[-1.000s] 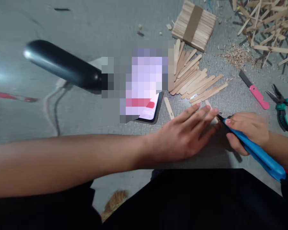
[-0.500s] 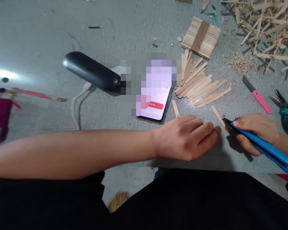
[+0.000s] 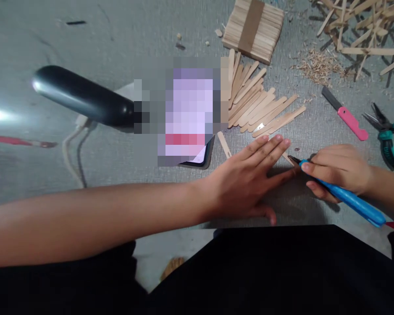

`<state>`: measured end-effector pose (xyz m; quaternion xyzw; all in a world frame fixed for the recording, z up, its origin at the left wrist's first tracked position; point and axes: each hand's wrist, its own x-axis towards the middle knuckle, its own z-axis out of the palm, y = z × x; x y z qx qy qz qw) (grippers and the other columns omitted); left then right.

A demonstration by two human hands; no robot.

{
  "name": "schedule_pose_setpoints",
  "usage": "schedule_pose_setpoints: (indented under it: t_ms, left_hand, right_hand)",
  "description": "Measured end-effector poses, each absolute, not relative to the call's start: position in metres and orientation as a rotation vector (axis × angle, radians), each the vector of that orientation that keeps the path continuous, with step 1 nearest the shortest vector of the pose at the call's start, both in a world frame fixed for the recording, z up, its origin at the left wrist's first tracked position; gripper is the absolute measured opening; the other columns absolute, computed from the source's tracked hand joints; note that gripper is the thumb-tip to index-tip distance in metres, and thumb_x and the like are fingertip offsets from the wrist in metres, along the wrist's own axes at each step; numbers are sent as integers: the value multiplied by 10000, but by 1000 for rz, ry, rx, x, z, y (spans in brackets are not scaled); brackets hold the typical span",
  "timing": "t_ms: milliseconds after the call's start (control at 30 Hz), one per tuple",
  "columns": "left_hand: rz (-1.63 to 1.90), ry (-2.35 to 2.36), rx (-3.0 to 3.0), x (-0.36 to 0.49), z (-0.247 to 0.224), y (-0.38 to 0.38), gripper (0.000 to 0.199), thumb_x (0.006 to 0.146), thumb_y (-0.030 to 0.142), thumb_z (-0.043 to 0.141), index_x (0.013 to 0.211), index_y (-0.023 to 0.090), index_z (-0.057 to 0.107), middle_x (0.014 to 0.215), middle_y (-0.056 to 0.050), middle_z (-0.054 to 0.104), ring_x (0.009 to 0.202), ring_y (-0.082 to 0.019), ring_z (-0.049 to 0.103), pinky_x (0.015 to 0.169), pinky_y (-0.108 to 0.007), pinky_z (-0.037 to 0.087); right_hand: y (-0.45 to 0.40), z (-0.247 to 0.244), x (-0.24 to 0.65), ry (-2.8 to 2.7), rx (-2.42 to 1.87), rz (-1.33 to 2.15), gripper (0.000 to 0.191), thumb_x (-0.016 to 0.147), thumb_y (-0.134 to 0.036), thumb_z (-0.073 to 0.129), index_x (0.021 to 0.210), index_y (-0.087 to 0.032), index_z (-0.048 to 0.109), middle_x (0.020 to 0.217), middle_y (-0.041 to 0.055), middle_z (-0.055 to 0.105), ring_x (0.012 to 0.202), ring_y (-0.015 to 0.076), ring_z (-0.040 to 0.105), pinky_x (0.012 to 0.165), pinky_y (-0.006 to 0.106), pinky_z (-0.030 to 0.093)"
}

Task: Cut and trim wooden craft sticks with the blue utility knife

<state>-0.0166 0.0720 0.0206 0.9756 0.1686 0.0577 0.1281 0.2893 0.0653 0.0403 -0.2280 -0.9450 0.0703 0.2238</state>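
Overall light dim, cool grey. Strong white glare on table (image 3: 124, 159) at far left edge, surface there washed out, texture lost. Small bright highlights near both ends of black oblong device (image 3: 85, 97). Cable (image 3: 65, 146) throws soft dark shadow to its right; stick heap (image 3: 364, 51) casts thin ones at upper right. Dark shadow under right hand (image 3: 338, 166), whose back looks softly smeared. Phone (image 3: 200, 157) screen glows, mostly hidden by coarse mosaic. Black clothing (image 3: 265, 271) sinks to near-featureless dark. Red strip (image 3: 13, 140) at left blurred, stretched.
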Motion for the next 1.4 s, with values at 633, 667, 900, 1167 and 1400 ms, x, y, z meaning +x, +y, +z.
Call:
schedule_pose_setpoints:
  t_ms: [633,667,900,1167,1400]
  left_hand:
    - [158,542,2831,-15,26,72,1104,881,888,807,1679,156,587,1854,-294,390,1747,-474,385,1435,-594,363]
    - [160,540,2835,-15,25,72,1106,884,884,809,1675,143,588,1849,-311,385,1743,-481,390,1432,-598,366]
    - [198,553,2822,-13,25,72,1179,858,900,820,1699,117,556,1843,-331,382,1735,-492,400,1437,-597,366]
    - [168,601,2773,-10,29,72,1202,837,863,868,1736,145,524,1863,-278,380,1752,-472,377,1436,-606,369]
    - [279,588,2764,-10,27,70,1103,900,820,841,1712,132,553,1829,-293,436,1724,-474,431,1423,-610,390]
  right_hand:
    - [55,51,290,-2750,-453,-184,237,1098,-169,587,1266,-198,752,826,18,773,642,171,594,560,344,402]
    - [55,52,290,-2753,-451,-210,226,1099,-177,596,1255,-199,758,831,22,777,639,169,594,559,345,401]
    - [51,51,295,-2771,-477,-299,236,1087,-204,674,1313,-194,742,919,33,822,720,163,640,612,338,381]
    - [49,57,296,-2728,-569,-350,243,1056,-201,745,1298,-222,768,957,35,825,771,169,683,631,331,422]
    - [61,63,308,-2621,-662,-243,362,994,-231,819,1345,-219,730,853,31,781,651,188,678,541,342,474]
